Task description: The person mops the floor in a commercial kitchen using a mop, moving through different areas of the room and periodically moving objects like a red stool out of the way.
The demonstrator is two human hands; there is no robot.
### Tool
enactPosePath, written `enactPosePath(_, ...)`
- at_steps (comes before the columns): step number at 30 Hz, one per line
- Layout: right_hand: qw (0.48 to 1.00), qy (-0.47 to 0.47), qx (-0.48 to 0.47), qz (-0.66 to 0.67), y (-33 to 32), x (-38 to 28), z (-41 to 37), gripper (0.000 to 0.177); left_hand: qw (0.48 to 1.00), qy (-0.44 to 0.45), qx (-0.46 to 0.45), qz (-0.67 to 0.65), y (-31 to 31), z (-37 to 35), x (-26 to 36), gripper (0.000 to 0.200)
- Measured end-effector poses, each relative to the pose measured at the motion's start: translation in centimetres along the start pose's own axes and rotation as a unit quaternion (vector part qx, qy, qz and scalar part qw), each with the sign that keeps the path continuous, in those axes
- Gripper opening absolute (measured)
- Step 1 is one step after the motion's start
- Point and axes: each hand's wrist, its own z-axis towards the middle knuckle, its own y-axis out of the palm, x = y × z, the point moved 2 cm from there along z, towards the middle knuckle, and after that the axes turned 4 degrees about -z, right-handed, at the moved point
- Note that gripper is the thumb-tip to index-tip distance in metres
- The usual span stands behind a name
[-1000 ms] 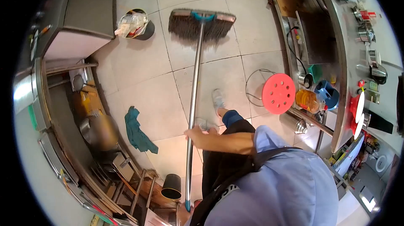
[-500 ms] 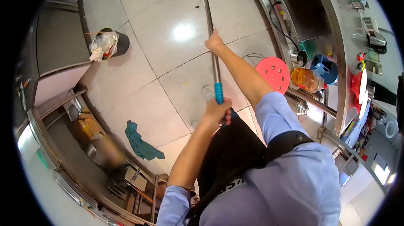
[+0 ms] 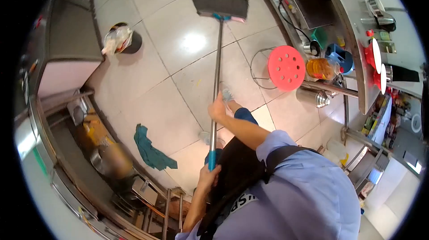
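Broom [image 3: 219, 52]: L hand [image 3: 208, 176] @ hndl end [image 3: 212, 159], R hand [image 3: 217, 108] nearer bristles [image 3: 220, 4].

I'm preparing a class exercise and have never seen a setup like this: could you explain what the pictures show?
There is no machine here, just two bare human hands. One camera, worn on the head, takes every picture, looking forward and down. The right hand grips the broom partway along its handle; the left hand holds it near the blue end. On the tiled floor lies a green cloth. A dark bin and a red stool stand there too.
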Motion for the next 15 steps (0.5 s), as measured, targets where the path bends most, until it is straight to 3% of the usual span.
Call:
enactPosePath(5, 0.995, 0.064, -0.075, -0.021, 7.9, 2.1, -18.0, 0.075, 0.994, -0.041, 0.080, 0.069, -8.9, -12.1, -10.8, 0.018)
enactPosePath(6, 0.995, 0.012, -0.048, 0.089, 10.9, 4.7, -20.2, 0.079, 0.991, -0.048, 0.092, 0.089, -10.1, -14.4, -12.9, 0.019)
enactPosePath(8, 0.994, 0.000, -0.068, 0.084, 13.8, 7.7, -25.4, 0.083, 0.975, 0.090, 0.079, 0.187, -12.9, -17.9, -17.8, 0.024)
enactPosePath(10, 0.949, 0.129, -0.207, 0.202, 16.3, 10.1, -25.9, 0.075, 0.963, 0.101, 0.115, 0.222, -13.7, -20.1, -19.7, 0.024)
enactPosePath(12, 0.823, 0.317, -0.324, 0.343, 16.1, 11.2, -22.4, 0.069, 0.955, 0.047, 0.171, 0.236, -13.6, -21.1, -20.4, 0.024)
enactPosePath(14, 0.732, 0.469, -0.309, 0.385, 15.0, 10.6, -19.7, 0.042, 0.943, 0.014, 0.216, 0.253, -13.1, -21.7, -20.6, 0.025)
enactPosePath(15, 0.749, 0.465, -0.295, 0.367, 16.9, 12.1, -18.8, 0.034, 0.937, 0.006, 0.231, 0.263, -13.0, -21.8, -20.7, 0.025)
